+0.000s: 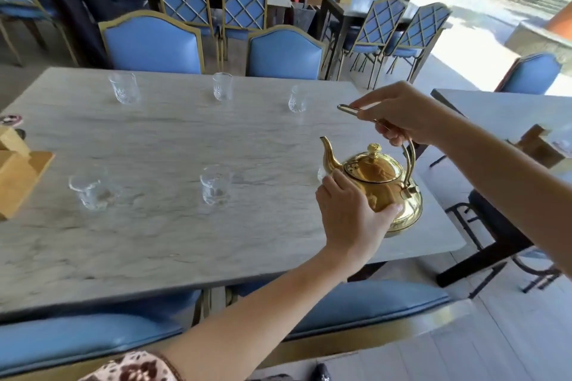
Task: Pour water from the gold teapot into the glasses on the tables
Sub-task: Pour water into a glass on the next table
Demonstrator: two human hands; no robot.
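Note:
The gold teapot (pixel 376 178) hangs over the right end of the grey marble table (pixel 161 235), spout pointing left and slightly up. My right hand (pixel 402 116) grips its arched handle from above. My left hand (pixel 348 212) cups the pot's near side. Several clear glasses stand on the table: a far row (pixel 123 88), (pixel 222 86), (pixel 297 99) and a near row (pixel 89 190), (pixel 213 184). Another glass (pixel 322 172) peeks out just behind my left hand, below the spout, mostly hidden.
Blue chairs with gold frames line the far side (pixel 151 43) and near side (pixel 365 303) of the table. A wooden holder (pixel 18 170) sits at the table's left edge. A second table (pixel 507 111) stands to the right, with more tables behind.

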